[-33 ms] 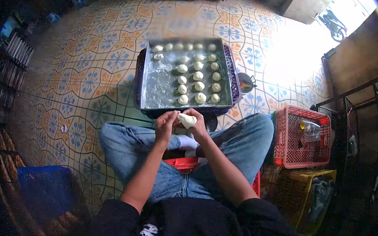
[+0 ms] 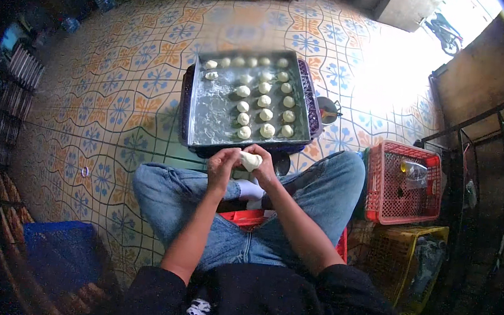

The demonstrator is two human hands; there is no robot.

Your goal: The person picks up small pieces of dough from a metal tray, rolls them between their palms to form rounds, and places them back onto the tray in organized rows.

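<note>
Barely any shift: L hand (image 2: 222, 163) a hair closer in, fingertips pinched at dough (image 2: 251, 161) tip; R hand (image 2: 265, 166) curled round it. Dough's by tray's (image 2: 215, 115) near edge, not yet w/ balls (image 2: 266, 115).

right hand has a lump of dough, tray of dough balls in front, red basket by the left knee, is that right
Not quite: the head view shows the red basket by the right knee. The rest stands: the right hand has a lump of dough, with the tray of dough balls in front.
</note>
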